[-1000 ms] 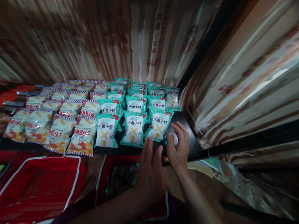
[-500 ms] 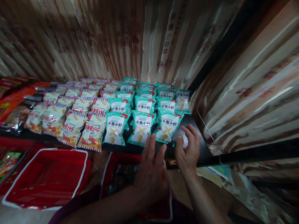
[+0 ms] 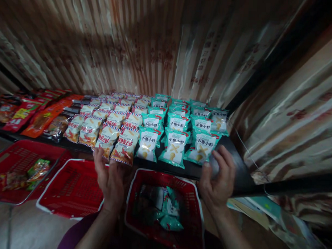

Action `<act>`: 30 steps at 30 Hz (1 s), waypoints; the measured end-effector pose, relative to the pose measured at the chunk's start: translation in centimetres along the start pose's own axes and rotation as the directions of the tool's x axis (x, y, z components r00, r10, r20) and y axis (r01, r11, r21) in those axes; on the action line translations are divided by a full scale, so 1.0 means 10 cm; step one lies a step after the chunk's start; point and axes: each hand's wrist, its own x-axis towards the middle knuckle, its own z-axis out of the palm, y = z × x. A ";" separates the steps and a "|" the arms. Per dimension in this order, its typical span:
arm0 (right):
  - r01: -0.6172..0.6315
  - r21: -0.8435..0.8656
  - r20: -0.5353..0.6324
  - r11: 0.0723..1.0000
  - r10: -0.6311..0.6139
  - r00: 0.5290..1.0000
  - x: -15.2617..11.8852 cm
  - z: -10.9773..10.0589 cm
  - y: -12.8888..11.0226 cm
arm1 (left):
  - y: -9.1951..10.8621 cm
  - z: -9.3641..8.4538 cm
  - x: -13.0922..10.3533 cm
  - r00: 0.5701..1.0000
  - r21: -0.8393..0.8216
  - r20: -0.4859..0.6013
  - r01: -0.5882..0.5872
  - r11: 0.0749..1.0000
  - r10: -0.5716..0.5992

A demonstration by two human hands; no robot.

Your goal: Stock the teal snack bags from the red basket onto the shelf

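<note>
The left hand (image 3: pixel 111 180) and right hand (image 3: pixel 217 179) are held open, empty-gripped, at the shelf (image 3: pixel 235 167) edge beside teal snack packets (image 3: pixel 174 148).

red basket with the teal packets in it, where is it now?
Head view, bottom centre: the red basket sits below the black shelf's front edge, between the left hand and right hand, right of an emptier red basket.

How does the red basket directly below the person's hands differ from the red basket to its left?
The red plastic basket under the hands holds several teal snack bags; the red plastic basket to its left looks empty. The first sits between the left hand and right hand; the second lies left of both. Both are red with white rims and sit below the dark shelf.
</note>
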 end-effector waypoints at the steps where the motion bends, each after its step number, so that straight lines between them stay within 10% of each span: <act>1: 0.020 0.042 0.060 0.999 -0.022 0.998 -0.03 0.03 -0.15 | -0.14 -0.06 0.06 0.998 0.004 -0.042 0.044 0.999 -0.044; 8: -0.016 0.339 0.468 0.941 -0.154 0.870 -0.32 0.62 -1.24 | -0.78 -0.08 0.30 0.949 0.008 -0.092 0.304 0.953 -0.302; 12: 0.078 0.346 0.491 0.935 -0.252 0.834 -0.44 1.10 -1.58 | -0.83 0.00 0.25 0.917 -0.062 -0.044 0.393 0.918 -0.396; 19: 0.117 0.206 0.513 0.971 -0.209 0.832 -0.63 1.59 -1.61 | -0.85 0.04 0.22 0.967 -0.034 -0.041 0.249 0.968 -0.250; 30: 0.090 0.129 0.523 0.988 -0.144 0.840 -0.69 1.63 -1.50 | -0.75 0.16 0.25 0.951 -0.032 -0.072 0.301 0.953 -0.302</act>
